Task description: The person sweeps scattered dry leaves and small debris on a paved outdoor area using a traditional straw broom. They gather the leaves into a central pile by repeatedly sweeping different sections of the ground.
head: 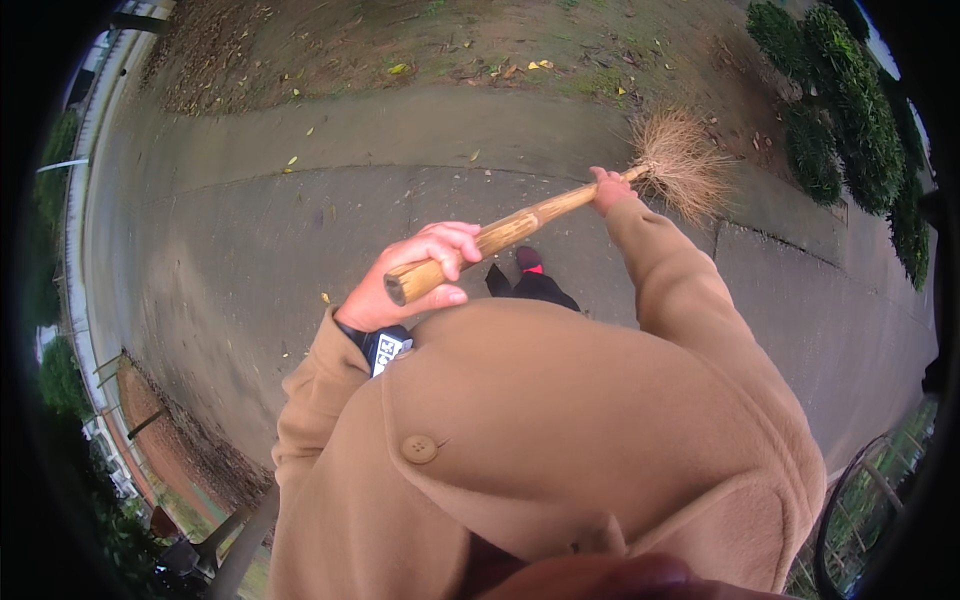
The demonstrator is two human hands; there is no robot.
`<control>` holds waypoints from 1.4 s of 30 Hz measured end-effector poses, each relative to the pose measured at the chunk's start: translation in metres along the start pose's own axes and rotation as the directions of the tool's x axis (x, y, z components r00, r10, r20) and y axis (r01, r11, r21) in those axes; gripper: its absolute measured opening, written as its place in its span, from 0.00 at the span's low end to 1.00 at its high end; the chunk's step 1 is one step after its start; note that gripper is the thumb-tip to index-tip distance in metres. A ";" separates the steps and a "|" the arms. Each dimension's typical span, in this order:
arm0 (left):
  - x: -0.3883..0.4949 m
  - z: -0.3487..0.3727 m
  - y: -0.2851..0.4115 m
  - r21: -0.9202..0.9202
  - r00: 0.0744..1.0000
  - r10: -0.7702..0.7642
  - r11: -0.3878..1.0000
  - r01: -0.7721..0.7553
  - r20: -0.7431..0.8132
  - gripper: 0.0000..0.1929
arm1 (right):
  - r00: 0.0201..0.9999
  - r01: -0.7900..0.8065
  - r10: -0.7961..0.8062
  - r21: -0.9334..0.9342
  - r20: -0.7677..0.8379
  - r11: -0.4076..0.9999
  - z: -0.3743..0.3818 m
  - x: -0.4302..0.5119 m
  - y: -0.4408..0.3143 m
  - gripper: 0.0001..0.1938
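Note:
A twig broom with a thick wooden handle (531, 217) slants across the front of my body. Its handle end lies low at the left, and its spread bristles (682, 165) are at the upper right, by the border of pavement and soil. My left hand (412, 274) wraps around the handle close to that end, and a dark wristband with a printed tag is on this wrist. Farther along, just before the bristles, my right hand (613, 191) grips the same handle. My dark shoe (529, 259) shows on the pavement below it.
Grey pavement (352, 217) surrounds my feet. Beyond it lies bare soil (420, 45) with scattered yellow and brown leaves. Trimmed green bushes (855, 112) stand at the upper right. At the lower left are a brown bed (172, 435) and a tree trunk (247, 547).

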State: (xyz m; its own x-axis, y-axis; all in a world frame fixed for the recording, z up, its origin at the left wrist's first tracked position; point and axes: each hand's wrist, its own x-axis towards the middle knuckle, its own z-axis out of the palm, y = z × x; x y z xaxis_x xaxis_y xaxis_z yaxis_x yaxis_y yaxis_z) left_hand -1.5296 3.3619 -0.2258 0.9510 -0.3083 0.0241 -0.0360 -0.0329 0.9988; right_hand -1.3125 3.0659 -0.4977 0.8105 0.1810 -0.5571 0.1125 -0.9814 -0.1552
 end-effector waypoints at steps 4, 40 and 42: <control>-0.100 -0.006 0.019 0.001 0.984 -0.023 1.000 0.023 -0.178 0.13 | 0.973 0.229 -0.224 -0.122 0.047 0.966 0.031 -0.028 -0.079 0.36; -0.671 0.261 0.163 0.647 0.298 0.632 0.760 -0.059 -0.716 0.18 | -0.459 0.888 -0.655 0.278 0.600 -0.367 0.236 -0.494 -0.521 0.21; -0.663 0.182 0.122 0.573 0.254 0.606 0.795 -0.198 -0.754 0.15 | -0.280 0.959 -0.782 0.197 0.556 -0.204 0.223 -0.433 -0.526 0.21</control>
State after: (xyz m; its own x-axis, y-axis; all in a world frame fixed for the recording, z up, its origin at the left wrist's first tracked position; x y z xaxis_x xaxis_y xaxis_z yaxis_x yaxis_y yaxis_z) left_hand -2.2208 3.3889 -0.1277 0.4511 0.6186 0.6433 -0.3927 -0.5097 0.7655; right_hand -1.8510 3.5181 -0.3561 -0.6349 0.7523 -0.1760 0.6413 0.3862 -0.6630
